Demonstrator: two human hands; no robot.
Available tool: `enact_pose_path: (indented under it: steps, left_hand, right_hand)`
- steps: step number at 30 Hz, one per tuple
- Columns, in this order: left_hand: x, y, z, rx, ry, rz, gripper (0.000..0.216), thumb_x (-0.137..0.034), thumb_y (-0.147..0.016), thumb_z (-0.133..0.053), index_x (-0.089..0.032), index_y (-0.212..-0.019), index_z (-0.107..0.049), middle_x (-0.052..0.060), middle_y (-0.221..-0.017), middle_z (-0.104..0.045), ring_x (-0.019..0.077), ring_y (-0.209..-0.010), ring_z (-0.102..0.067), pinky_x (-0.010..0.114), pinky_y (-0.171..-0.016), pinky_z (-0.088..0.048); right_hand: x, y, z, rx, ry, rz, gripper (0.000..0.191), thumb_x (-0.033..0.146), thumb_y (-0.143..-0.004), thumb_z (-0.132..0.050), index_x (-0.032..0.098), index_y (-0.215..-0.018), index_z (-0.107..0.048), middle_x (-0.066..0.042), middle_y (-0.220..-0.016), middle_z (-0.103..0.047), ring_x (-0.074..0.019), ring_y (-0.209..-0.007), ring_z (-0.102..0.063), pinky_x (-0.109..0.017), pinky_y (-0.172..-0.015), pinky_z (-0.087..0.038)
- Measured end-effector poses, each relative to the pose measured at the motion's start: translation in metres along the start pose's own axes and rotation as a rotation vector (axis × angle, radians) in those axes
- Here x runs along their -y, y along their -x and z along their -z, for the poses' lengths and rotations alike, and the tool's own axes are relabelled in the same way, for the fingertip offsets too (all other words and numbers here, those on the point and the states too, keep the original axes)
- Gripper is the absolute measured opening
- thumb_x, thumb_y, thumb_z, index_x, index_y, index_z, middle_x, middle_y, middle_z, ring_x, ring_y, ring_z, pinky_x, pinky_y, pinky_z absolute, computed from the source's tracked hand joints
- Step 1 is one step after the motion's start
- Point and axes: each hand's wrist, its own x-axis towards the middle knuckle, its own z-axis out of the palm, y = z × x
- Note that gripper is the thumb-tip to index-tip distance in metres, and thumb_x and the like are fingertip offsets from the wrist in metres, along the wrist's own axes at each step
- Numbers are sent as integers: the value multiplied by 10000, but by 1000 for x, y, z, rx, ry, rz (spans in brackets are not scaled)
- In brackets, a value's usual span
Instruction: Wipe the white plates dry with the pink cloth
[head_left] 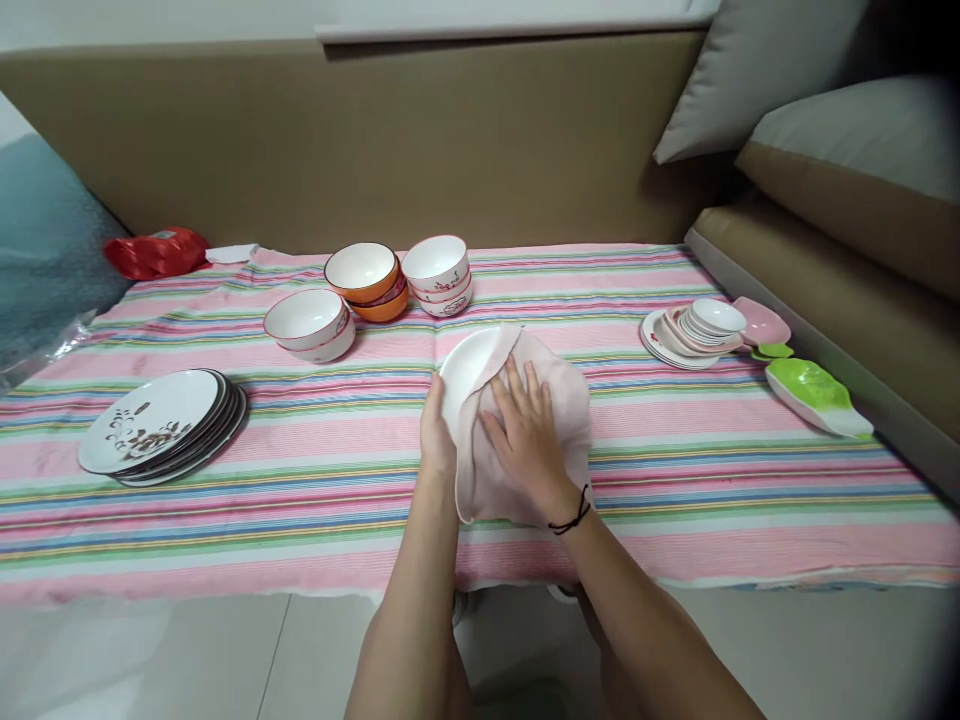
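A white plate (463,372) is held up over the striped cloth, tilted toward me. My left hand (437,430) grips its left edge, with the thumb at the rim and the other fingers hidden behind. Draped over most of the plate is a pale pink cloth (566,400), hanging past the right and lower edges. My right hand (525,430) lies flat on this cloth with its fingers spread, pressing it against the plate. A black cord bracelet (574,512) circles the right wrist.
Stacked oval plates (161,425) sit at left. Behind them stand white bowls (307,325), orange bowls (365,275) and patterned bowls (439,275). Small dishes (694,330) and a green leaf-shaped dish (814,395) lie at right. A red bag (157,253) rests at back left; cushions (862,170) rise at right.
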Motion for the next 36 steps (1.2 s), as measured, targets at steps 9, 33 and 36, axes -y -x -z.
enact_pose_path:
  steps: [9, 33, 36]
  left_hand:
    - [0, 11, -5, -162, -38, -23, 376, -402, -838, -568, -135, -1085, -662, 82, -1071, -694, 209, -1107, -597, 280, -997, -427]
    - [13, 12, 0, -26, -69, 18, 322, -360, -803, -614, -162, -1046, -684, 66, -1034, -707, 248, -1108, -595, 337, -994, -424]
    - [15, 13, 1, 28, -132, 75, 322, -334, -769, -662, -172, -1047, -680, 54, -1039, -700, 241, -1065, -613, 325, -961, -430]
  right_hand:
    - [14, 0, 4, 143, -45, 240, 468, 301, -970, -291, 254, -1434, -326, 14, -1533, -236, -220, -1436, -77, -499, -1151, -125]
    - [6, -6, 11, -8, 66, 126, 505, 238, -960, -231, 196, -1463, -246, -19, -1560, -134, -241, -1439, 5, -529, -1144, -86]
    - [2, -10, 14, -78, 76, 70, 536, 236, -948, -232, 186, -1479, -181, -42, -1561, -130, -254, -1437, 17, -555, -1127, -69]
